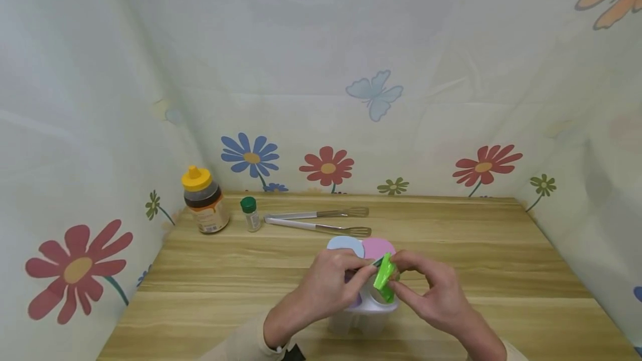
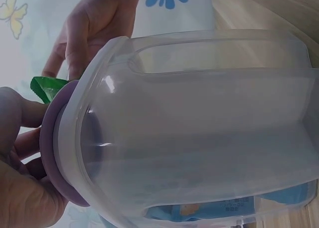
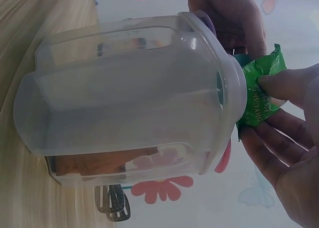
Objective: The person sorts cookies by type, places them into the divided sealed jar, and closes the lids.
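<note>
A clear plastic container (image 2: 199, 113) with several round lids stands upright on the table. In the head view, a blue lid (image 1: 346, 245) and a pink lid (image 1: 378, 247) cover its far compartments; a purple lid (image 2: 50, 143) shows on the near left. My left hand (image 1: 328, 283) pinches the edge of a teal lid (image 3: 241, 60), raised and largely hidden behind the packet. Between the thumb and fingers of my right hand (image 1: 441, 297) is a shiny green packet (image 3: 261, 86), at the mouth of the near right compartment. Blue and brown packets (image 3: 94, 161) show through the container's walls.
Behind the container lie metal tongs (image 1: 316, 222) with slotted ends. A small green-capped shaker (image 1: 251, 215) and a yellow-lidded jar (image 1: 204, 202) stand at the back left. Flower-printed sheeting (image 1: 301, 71) borders the wooden table (image 1: 225, 283).
</note>
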A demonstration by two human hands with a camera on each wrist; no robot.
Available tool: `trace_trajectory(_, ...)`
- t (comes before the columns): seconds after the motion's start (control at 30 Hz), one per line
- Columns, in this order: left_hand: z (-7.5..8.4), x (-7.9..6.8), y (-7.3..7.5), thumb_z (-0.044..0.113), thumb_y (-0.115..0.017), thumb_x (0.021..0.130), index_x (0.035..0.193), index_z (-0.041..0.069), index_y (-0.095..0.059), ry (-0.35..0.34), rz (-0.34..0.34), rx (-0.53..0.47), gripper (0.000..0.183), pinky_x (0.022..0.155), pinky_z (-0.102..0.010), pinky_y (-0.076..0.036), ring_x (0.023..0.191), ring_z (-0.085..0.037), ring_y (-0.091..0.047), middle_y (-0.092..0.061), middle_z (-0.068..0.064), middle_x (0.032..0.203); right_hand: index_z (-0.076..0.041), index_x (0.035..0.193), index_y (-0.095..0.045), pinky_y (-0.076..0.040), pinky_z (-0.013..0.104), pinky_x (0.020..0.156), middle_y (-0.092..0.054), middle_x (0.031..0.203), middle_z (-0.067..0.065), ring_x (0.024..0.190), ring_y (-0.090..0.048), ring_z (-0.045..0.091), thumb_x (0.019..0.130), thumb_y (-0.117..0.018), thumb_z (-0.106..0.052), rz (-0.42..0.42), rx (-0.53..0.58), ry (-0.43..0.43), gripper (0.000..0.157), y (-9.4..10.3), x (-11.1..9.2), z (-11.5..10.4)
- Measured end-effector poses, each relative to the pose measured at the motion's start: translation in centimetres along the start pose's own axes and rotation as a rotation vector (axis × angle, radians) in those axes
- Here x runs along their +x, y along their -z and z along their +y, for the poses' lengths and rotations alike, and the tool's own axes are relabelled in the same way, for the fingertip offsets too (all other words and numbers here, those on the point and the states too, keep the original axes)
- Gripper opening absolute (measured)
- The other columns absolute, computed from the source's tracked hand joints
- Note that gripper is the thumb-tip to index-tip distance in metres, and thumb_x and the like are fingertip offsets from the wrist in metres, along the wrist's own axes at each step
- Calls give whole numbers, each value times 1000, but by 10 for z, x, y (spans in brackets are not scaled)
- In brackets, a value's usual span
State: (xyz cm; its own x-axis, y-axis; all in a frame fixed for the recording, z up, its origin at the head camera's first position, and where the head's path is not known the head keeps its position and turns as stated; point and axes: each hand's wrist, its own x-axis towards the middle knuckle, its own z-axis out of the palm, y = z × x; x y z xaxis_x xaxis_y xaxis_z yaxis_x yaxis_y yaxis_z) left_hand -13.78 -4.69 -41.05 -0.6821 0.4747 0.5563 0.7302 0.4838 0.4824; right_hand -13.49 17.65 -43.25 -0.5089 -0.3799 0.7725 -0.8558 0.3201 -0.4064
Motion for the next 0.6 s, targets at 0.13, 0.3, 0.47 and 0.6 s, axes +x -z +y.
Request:
trace_trajectory(0.13,0,0,0,26,-66,94,98,11,-78,3,2,1,20,47,-4,-36,58,6,-45,-64,7,70,-10,112,-65,-55,14,75,-70,99,-1,81,-66,8,63,-82,11,-1,-5,3,56,-1,-1,0)
trace_trajectory(0.3,0,-1,0,26,-66,93,98,11,-78,6,8,1,19,46,-4,-34,57,6,-43,-61,8,68,-10,110,-65,-55,14,75,-69,99,-2,81,-65,8,63,-81,12,-12,9,16,55,-2,-2,1)
trace_trajectory(0.47,0,-1,0,26,-67,93,97,11,-79,8,10,-1,19,46,-4,-33,56,6,-43,-61,9,67,-9,108,-65,-54,13,74,-69,97,-1,79,-65,9,61,-82,12,-14,12,27,55,-3,-3,2)
trace_trajectory(0.6,0,-1,-1,25,-67,93,97,11,-79,6,13,1,19,46,-4,-33,56,5,-43,-60,9,67,-10,107,-65,-54,13,74,-69,96,-2,79,-65,8,61,-83,11,-20,4,35,54,-4,-3,2)
